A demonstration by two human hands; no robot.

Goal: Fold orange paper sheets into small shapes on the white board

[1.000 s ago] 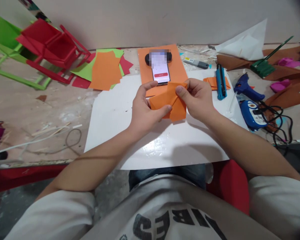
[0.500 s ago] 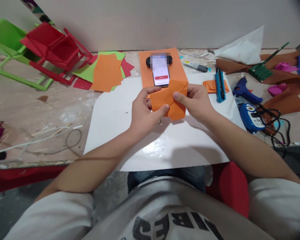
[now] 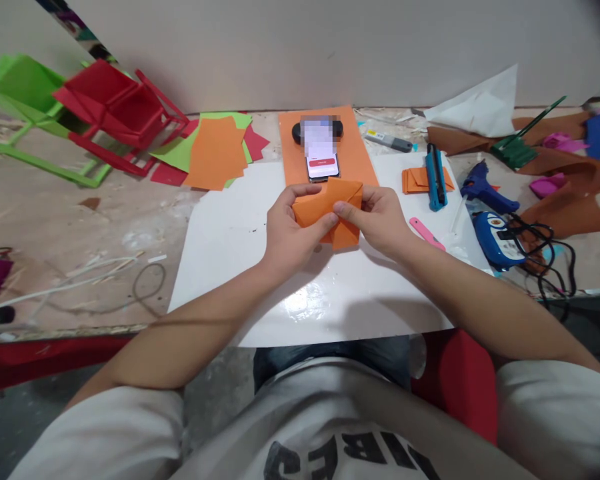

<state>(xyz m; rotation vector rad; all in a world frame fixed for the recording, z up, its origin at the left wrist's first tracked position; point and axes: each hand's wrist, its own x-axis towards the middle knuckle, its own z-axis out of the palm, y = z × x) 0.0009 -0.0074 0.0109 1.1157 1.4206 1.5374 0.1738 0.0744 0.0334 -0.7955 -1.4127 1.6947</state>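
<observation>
Both of my hands hold a folded orange paper piece (image 3: 329, 202) just above a glossy white sheet (image 3: 230, 233) on the table. My left hand (image 3: 290, 230) grips its left side, thumb pressed on the front and fingers curled behind. My right hand (image 3: 377, 217) pinches its right side, thumb on the middle fold. Just beyond the paper a phone (image 3: 321, 157) with a lit screen lies on an orange sheet (image 3: 357, 157).
A blue utility knife (image 3: 434, 177) lies on folded orange pieces to the right, with a pink tool (image 3: 427, 233), a blue glue gun (image 3: 485, 187) and black cables (image 3: 555, 257) near it. Loose orange, green and red sheets (image 3: 215, 150) and red and green paper chairs (image 3: 105, 110) sit at the left.
The folded orange paper has been drawn closer together in both hands and lowered slightly toward the white sheet; my right thumb slid toward the middle. The view tilted a little downward.
</observation>
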